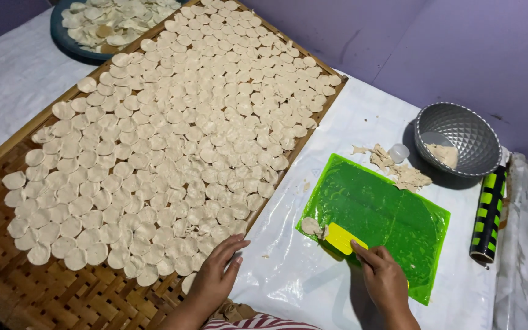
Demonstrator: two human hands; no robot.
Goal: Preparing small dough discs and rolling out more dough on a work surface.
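Note:
My right hand (383, 282) grips a yellow plastic scraper (343, 238) whose edge lies on a glossy green mat (392, 214). The scraper's tip touches a small flat round of dough (310, 226) at the mat's left edge. My left hand (218, 269) rests palm down, fingers spread, on the near corner of a woven bamboo tray (50, 293), next to the nearest dough rounds. Several pale dough discs (178, 134) cover most of the tray in close rows.
A grey metal bowl (459, 131) with a lump of dough stands at the right. Dough scraps (398, 171) and a small clear cup (399, 152) lie beside it. A black-and-green rolling pin (489, 214) lies right of the mat. A dark plate of discs (62, 36) sits far left.

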